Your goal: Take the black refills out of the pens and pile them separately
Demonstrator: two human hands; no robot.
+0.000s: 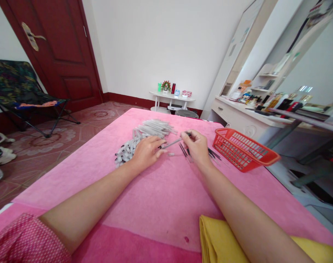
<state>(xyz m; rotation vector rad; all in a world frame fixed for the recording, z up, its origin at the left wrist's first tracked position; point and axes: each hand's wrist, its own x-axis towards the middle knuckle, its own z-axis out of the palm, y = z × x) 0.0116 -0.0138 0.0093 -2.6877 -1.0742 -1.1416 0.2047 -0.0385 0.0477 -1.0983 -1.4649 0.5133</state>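
A slim grey pen barrel [171,143] is held slantwise above the pink cloth. My left hand [149,150] pinches its lower left end, and my right hand [196,144] grips the upper right end, fingers closed. Behind my left hand lies a pile of pale pen barrels [155,128]. Left of that hand is a heap of white and grey pen caps [126,151], partly covered by it. Dark thin pen refills [183,150] lie beneath and beside my right hand, with more dark sticks [214,154] to its right. One small pale piece [171,154] rests between the hands.
A red plastic basket [244,151] stands on the right of the pink-covered table [155,204]. Folded yellow cloth [221,237] lies under my right forearm. Beyond are a dressing table [237,115] with bottles, a low white stand [171,96] and a folding chair [21,87].
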